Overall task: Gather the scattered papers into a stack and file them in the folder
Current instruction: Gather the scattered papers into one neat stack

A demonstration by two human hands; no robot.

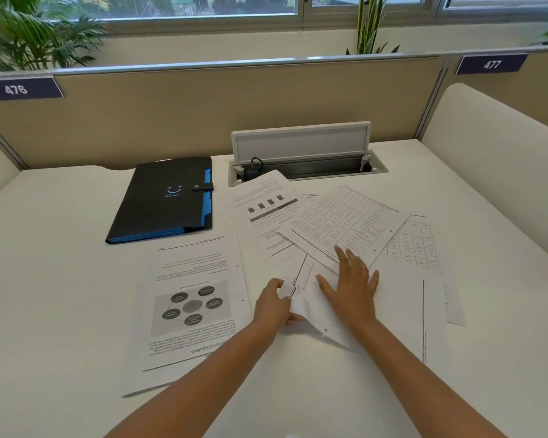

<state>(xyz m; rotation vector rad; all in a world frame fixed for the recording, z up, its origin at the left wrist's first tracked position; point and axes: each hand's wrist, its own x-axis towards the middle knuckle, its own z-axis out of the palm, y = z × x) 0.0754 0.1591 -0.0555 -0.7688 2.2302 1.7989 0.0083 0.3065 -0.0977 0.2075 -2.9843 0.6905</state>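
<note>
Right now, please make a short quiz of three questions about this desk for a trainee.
1. True or false: the black folder is snapped closed.
2. Which hand pinches the lifted sheet: A left, B right?
3. Fill in: the right hand lies ____ on the papers.

Key: 1 true. 2 A, the left hand. 3 flat, fingers spread.

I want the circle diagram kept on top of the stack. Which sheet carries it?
The sheet with the circle diagram lies alone left of the left hand, below the black folder; the other sheets show tables or bars.
</note>
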